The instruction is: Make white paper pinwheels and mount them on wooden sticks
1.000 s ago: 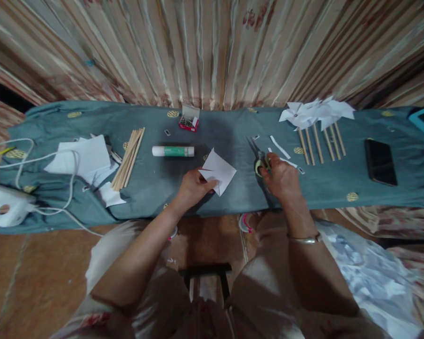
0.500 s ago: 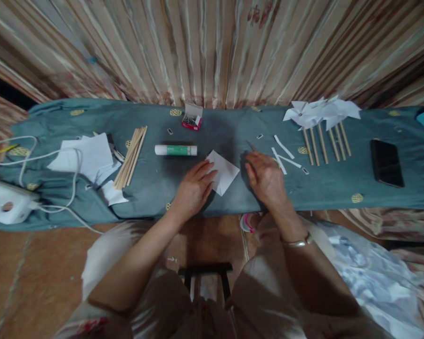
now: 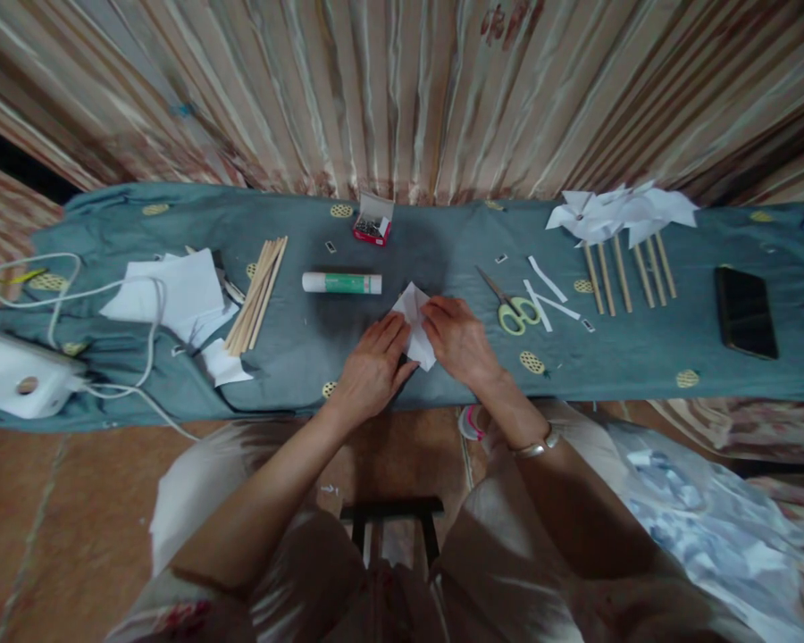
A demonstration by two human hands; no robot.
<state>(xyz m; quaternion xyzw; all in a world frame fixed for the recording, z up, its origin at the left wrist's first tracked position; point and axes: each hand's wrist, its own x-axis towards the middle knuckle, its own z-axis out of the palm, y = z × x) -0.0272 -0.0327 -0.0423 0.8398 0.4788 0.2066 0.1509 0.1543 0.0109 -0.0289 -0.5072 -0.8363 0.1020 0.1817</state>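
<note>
Near the middle of the cloth-covered counter point(image 3: 616, 357), a folded white paper point(image 3: 420, 346) lies between the left hand point(image 3: 370, 368) and the right hand point(image 3: 462, 341), both with fingers on it; each grip is loosely bent, though whether either pinches the sheet I cannot tell. Scissors point(image 3: 505, 302) and paper strips point(image 3: 555, 304) lie to the right, a glue stick point(image 3: 341, 283) to the far left of the paper, and a red box point(image 3: 372, 232) beyond.

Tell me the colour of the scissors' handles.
Pale yellow-green scissors' handles, best seen in the head view.
</note>
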